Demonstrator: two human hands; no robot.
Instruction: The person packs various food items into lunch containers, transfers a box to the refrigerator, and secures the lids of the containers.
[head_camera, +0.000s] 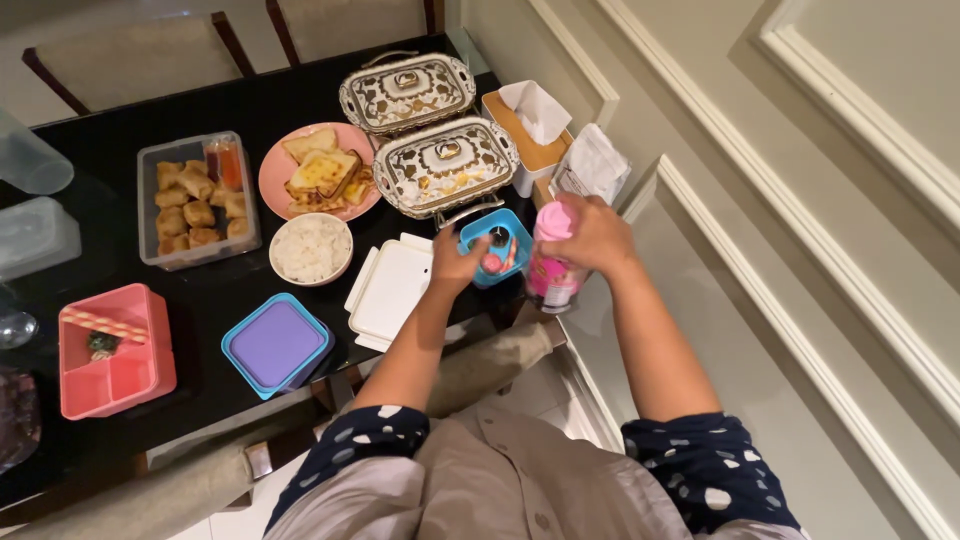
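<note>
My right hand (597, 233) grips a pink bottle (551, 270) with a pink cap, held upright just past the right edge of the black table (200, 300). My left hand (457, 262) rests on the near rim of a small blue lunch box (497, 240) and pinches something small and pink inside it. A white rectangular lid (390, 290) lies flat on the table just left of that hand.
Two ornate covered serving dishes (445, 165), a pink plate of toast (318, 172), a bowl of rice (311, 248), a clear tub of fried pieces (197, 200), a blue box with purple lid (276, 344), a pink lunch box (113, 350) and a tissue box (530, 125) crowd the table. A wall (780, 200) stands to the right.
</note>
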